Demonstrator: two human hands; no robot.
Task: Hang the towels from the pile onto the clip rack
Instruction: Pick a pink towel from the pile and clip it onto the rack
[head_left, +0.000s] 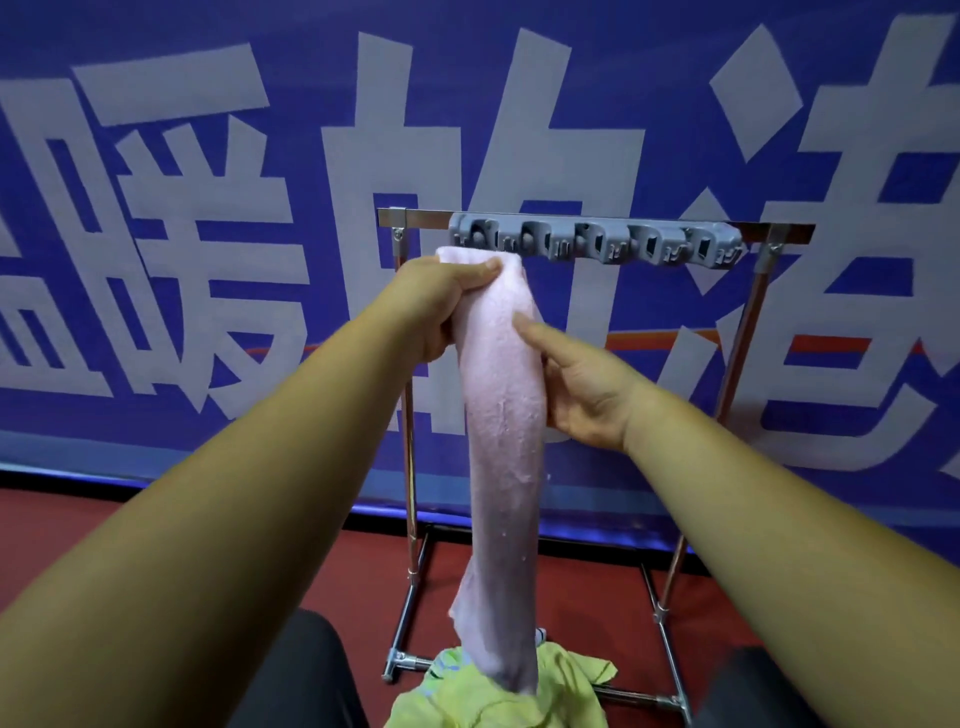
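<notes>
In the head view, the left hand (441, 301) is closed around the top of a long pale pink terry towel (501, 467), just below the grey plastic clip rack (597, 241) at 12 o'clock. The right hand (582, 384), fingers loosely spread, touches the towel's right side. A yellow-green towel pile (498, 696) lies on the red floor (571, 597) at 6 o'clock.

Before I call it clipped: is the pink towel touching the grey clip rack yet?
Cannot tell. In the head view the pink towel, bunched in the left hand, overlaps the lower edge of the grey clip rack; no plain contact or gap.
</notes>
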